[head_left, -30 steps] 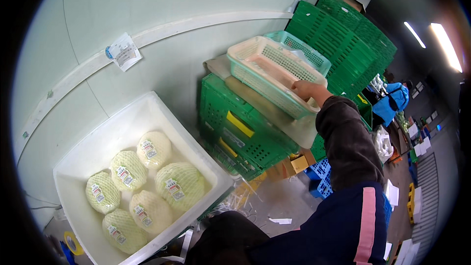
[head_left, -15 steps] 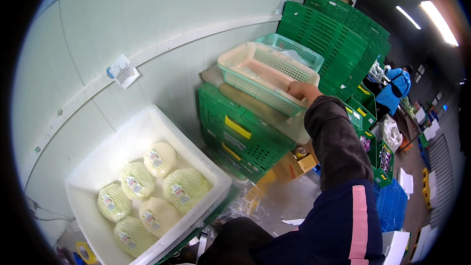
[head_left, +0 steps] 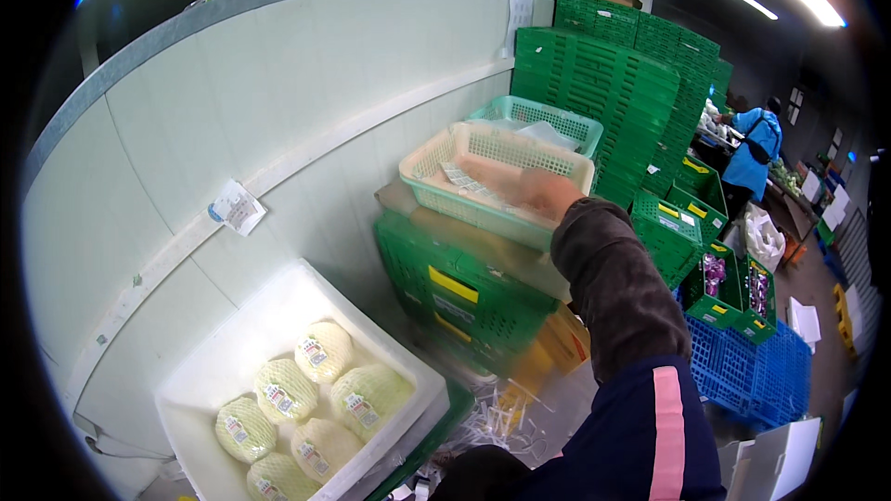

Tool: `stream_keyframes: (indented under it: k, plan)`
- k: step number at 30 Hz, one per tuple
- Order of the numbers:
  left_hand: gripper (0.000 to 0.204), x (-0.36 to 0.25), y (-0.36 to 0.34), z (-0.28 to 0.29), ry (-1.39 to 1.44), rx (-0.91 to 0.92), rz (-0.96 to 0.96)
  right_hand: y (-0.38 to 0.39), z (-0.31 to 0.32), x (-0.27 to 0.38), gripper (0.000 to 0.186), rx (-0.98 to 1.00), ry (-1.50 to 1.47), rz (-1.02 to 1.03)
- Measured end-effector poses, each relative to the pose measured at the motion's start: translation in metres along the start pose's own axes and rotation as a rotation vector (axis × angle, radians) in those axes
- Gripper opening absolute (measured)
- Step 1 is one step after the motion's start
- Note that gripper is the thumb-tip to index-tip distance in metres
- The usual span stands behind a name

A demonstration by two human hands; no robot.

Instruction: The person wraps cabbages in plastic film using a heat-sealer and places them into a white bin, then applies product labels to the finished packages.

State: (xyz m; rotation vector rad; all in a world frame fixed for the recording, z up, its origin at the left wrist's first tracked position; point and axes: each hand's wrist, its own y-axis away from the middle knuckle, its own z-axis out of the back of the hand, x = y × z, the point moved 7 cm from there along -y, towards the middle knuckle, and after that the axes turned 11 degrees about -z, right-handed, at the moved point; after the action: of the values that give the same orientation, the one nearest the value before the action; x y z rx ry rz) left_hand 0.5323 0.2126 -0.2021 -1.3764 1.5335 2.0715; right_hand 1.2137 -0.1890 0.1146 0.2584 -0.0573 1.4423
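My right hand [head_left: 549, 193] reaches into the right end of a peach plastic basket [head_left: 441, 150], which sits nested in a pale green one. Motion smears its fingers, so their grip does not show. Just left of the fingers, a strip of printed labels [head_left: 469, 181] lies in the basket; whether the hand touches it is unclear. My left hand is out of view. Lower left, a white foam box [head_left: 311, 292] holds several pale round fruits [head_left: 286, 388], each in a foam net under clear wrap with a label.
The baskets rest on a green crate [head_left: 464, 292] against a pale panel wall [head_left: 306, 83]. Behind stand another mint basket [head_left: 580, 130] and stacked green crates [head_left: 594, 74]. A person in blue [head_left: 756, 153] stands far right. White strips [head_left: 506, 422] litter the floor.
My view has tilted up and shifted, so the foam box sits lower. My right hand has moved within the peach basket, and the label strip now shows beside it.
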Motion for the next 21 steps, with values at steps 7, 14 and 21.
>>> stream_keyframes:
  k: [7, 14, 21]
  plan:
    - [0.017, -0.017, 0.004, -0.01, 0.096, -0.018, -0.078, -0.033, -0.006, 0.097, 0.045, -0.292, -0.14, 0.345]
    - [0.014, -0.019, 0.023, -0.02, -0.018, -0.061, -0.278, -0.073, -0.022, 0.122, 0.042, -0.243, -0.033, 0.273]
    - [0.022, -0.061, 0.017, -0.046, -0.205, 0.018, -0.457, -0.081, -0.031, 0.051, 0.04, -0.284, 0.036, 0.146]
